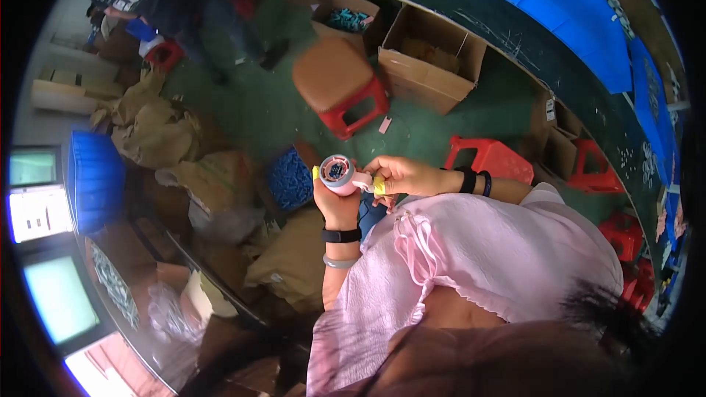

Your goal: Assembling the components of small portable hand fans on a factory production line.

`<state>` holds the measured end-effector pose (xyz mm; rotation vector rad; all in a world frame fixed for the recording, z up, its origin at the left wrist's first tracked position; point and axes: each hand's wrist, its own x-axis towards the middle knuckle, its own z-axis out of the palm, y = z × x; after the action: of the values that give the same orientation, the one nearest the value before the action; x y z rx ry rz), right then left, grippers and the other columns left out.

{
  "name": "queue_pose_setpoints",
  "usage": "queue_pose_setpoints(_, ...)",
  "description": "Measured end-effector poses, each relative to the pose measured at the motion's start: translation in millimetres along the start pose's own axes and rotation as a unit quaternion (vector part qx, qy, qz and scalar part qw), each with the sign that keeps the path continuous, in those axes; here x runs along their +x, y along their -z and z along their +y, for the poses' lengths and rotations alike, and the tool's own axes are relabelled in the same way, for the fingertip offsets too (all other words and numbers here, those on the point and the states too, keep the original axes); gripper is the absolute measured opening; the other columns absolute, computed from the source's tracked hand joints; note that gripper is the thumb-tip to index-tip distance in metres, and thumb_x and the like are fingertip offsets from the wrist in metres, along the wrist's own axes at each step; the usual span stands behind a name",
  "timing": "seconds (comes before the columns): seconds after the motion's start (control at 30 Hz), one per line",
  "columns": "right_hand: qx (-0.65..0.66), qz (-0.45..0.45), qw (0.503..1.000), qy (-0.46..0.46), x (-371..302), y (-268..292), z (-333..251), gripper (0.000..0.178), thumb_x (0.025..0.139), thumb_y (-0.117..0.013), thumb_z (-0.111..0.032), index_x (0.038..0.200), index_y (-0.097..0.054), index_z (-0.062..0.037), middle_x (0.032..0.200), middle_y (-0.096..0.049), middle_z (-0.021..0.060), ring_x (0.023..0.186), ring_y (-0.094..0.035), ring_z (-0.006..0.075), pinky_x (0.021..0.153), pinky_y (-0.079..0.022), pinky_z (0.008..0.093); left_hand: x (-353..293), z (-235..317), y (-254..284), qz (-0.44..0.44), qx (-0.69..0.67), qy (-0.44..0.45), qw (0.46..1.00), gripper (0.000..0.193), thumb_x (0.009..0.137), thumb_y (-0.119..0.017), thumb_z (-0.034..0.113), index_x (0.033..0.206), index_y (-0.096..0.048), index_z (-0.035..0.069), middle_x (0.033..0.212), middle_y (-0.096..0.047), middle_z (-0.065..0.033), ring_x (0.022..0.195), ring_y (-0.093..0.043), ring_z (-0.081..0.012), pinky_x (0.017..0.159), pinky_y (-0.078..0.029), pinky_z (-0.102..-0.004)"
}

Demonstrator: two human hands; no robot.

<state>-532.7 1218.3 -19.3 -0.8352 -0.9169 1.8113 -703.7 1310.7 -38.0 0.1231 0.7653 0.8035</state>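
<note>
In front of my body I hold a small round device (337, 170) with a grey rim, a pale pink side and a dark open centre. My left hand (336, 202) is closed round its round body from below and the left. My right hand (401, 174) pinches the pale pink part (362, 181) that juts from its right side. Yellow covers show on a fingertip of each hand. Whether the pink part is fixed to the round body or separate, I cannot tell. My fingers hide part of both.
A brown-topped red stool (334, 77) stands ahead, near an open cardboard box (429, 59). A box of blue parts (289, 179) sits just left of my hands. Sacks (158, 129) lie at the left. Another person (180, 7) stands at the far left. Blue trays (548, 11) rest on the dark-green table.
</note>
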Motion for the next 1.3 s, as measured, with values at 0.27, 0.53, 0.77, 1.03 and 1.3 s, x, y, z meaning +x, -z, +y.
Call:
queue_pose_setpoints(0.27,0.23,0.183,0.956,-0.007,100,2,-49,0.027,0.094,-0.056,-0.015,0.117,-0.052,-0.001,0.094,-0.058,0.0052,0.074,-0.054,0.0118,0.07,-0.047,0.0265,95,79,-9,-0.143,0.063,0.176,0.972,0.056,0.095,-0.038,0.052,0.119,-0.053,0.004,0.109,-0.062,-0.0101,0.097,-0.06,-0.0266,0.079,-0.05,-0.0394)
queue_pose_setpoints(0.53,0.313,0.222,0.92,0.081,162,44,-80,0.028,0.096,-0.05,-0.015,0.122,-0.052,-0.0054,0.1,-0.059,0.007,0.09,-0.059,0.0174,0.082,-0.049,0.0331,157,111,-42,-0.212,0.154,0.243,0.934,0.08,0.09,-0.029,0.07,0.138,-0.038,0.007,0.115,-0.055,-0.0063,0.1,-0.057,-0.0239,0.086,-0.05,-0.0423)
queue_pose_setpoints(0.77,0.406,0.199,0.877,0.164,223,114,-99,0.032,0.094,-0.048,-0.017,0.124,-0.051,-0.0078,0.105,-0.061,0.0094,0.097,-0.06,0.0217,0.091,-0.048,0.039,193,149,-83,-0.281,0.311,0.195,0.887,0.06,0.088,-0.061,0.049,0.126,-0.047,0.004,0.113,-0.057,-0.0105,0.104,-0.056,-0.023,0.089,-0.047,-0.039)
queue_pose_setpoints(1.03,0.4,0.21,0.878,0.155,256,149,-140,0.028,0.091,-0.054,-0.014,0.118,-0.051,-0.0083,0.108,-0.06,0.01,0.097,-0.062,0.0211,0.088,-0.05,0.036,216,181,-149,-0.233,0.446,0.123,0.856,0.03,0.096,-0.051,0.025,0.116,-0.047,0.003,0.077,-0.049,-0.0031,0.064,-0.049,-0.013,0.073,-0.05,-0.0321)
queue_pose_setpoints(1.3,0.397,0.217,0.861,0.231,275,180,-129,0.03,0.094,-0.05,-0.018,0.123,-0.051,-0.0076,0.109,-0.059,0.0076,0.095,-0.061,0.0196,0.093,-0.048,0.0385,271,191,-168,-0.224,0.547,0.121,0.798,0.031,0.099,-0.045,0.029,0.113,-0.05,0.001,0.075,-0.05,-0.0034,0.061,-0.048,-0.0125,0.063,-0.046,-0.0271)
